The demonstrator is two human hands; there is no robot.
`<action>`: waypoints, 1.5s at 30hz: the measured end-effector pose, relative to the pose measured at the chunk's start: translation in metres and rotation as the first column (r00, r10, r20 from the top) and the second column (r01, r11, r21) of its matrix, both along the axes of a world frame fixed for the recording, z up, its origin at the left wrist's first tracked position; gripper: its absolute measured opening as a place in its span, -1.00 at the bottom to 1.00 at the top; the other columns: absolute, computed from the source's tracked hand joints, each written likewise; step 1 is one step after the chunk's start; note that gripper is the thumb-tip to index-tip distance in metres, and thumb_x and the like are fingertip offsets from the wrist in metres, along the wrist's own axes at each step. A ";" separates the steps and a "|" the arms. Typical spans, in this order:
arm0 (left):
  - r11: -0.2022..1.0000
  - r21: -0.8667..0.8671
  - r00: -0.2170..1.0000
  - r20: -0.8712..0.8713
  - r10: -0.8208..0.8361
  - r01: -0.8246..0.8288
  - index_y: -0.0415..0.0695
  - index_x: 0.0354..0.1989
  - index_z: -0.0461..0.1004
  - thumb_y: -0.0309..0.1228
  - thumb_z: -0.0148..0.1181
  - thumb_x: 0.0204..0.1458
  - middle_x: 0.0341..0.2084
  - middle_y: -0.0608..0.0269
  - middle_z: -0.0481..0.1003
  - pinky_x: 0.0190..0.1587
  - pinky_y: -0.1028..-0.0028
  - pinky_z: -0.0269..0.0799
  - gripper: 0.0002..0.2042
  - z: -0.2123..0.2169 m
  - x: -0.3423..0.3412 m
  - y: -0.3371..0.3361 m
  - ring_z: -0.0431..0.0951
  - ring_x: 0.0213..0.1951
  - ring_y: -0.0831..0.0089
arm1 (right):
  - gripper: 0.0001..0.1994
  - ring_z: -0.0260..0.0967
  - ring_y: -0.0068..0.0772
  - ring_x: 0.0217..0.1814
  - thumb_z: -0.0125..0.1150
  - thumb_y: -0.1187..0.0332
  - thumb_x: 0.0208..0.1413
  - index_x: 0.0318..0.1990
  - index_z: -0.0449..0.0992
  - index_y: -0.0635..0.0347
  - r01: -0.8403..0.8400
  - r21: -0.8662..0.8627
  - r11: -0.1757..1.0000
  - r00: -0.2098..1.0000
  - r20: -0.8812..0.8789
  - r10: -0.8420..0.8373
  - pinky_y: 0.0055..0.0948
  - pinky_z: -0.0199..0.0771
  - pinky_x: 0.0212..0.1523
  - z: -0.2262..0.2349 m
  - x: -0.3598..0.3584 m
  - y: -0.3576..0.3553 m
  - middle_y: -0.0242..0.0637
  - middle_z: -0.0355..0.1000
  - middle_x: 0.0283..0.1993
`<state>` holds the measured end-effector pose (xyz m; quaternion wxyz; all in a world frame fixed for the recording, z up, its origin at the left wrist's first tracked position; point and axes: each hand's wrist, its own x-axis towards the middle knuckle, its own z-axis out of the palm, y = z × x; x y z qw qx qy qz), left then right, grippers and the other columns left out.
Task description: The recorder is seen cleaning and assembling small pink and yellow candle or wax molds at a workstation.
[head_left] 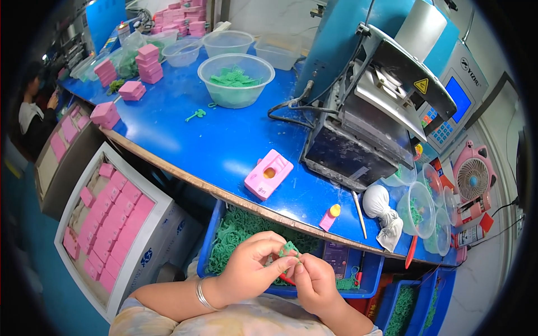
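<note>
Above the blue tray (374, 288), my left hand (255, 269) and my right hand (319, 283) meet fingertip to fingertip. Both pinch a small green openwork piece (289, 247) between them. Something red (288, 278) shows just under the fingers; whether a hand holds it, I cannot tell. Loose green pieces (232, 227) fill the tray's left part below my hands. On the blue table ahead lies a pink mold block (260, 183) with an opening in its top. To its right a small pink block with a yellow knob (330, 217) stands near the edge.
A press machine (358, 145) takes up the table's right side. Beside it lie a pale stick (358, 214), a tied white cloth pouch (376, 201) and clear cups (417, 208). A bowl of green pieces (235, 96) stands farther back. Pink blocks fill a box (154, 193) at left.
</note>
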<state>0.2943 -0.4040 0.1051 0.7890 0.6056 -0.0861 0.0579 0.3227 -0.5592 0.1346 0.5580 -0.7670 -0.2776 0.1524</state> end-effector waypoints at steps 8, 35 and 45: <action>0.840 0.397 0.854 0.501 0.138 -0.369 -0.19 -0.35 0.53 -0.57 0.22 -0.18 -0.52 0.22 0.39 -0.39 0.41 0.32 -0.84 0.015 0.003 0.007 0.39 -0.47 0.33 | -0.77 0.19 -0.64 -0.53 -0.13 0.41 0.21 -0.42 0.41 0.31 0.070 0.157 0.985 0.847 -0.531 0.024 -0.60 0.23 -0.48 -0.022 0.007 -0.003 -0.39 0.31 -0.56; 0.861 0.409 0.864 0.499 0.067 -0.303 -0.19 -0.23 0.50 -0.52 0.33 -0.27 -0.38 0.19 0.42 -0.30 0.40 0.34 -0.67 0.031 -0.008 0.010 0.42 -0.38 0.29 | -0.78 0.38 -0.31 -0.43 0.22 0.65 -0.19 -0.31 0.44 0.27 0.053 0.207 0.977 0.858 0.491 -0.150 -0.49 0.37 -0.45 0.005 0.003 -0.005 -0.15 0.41 -0.35; 0.889 0.352 0.861 0.502 0.084 -0.292 -0.15 -0.30 0.44 -0.54 0.36 -0.30 -0.38 0.18 0.41 -0.28 0.36 0.35 -0.68 0.027 -0.009 0.006 0.43 -0.36 0.25 | -0.74 0.38 -0.35 -0.39 0.21 0.66 -0.21 -0.30 0.43 0.18 0.067 0.181 0.981 0.835 0.528 -0.155 -0.48 0.33 -0.42 0.008 -0.002 -0.005 -0.21 0.42 -0.37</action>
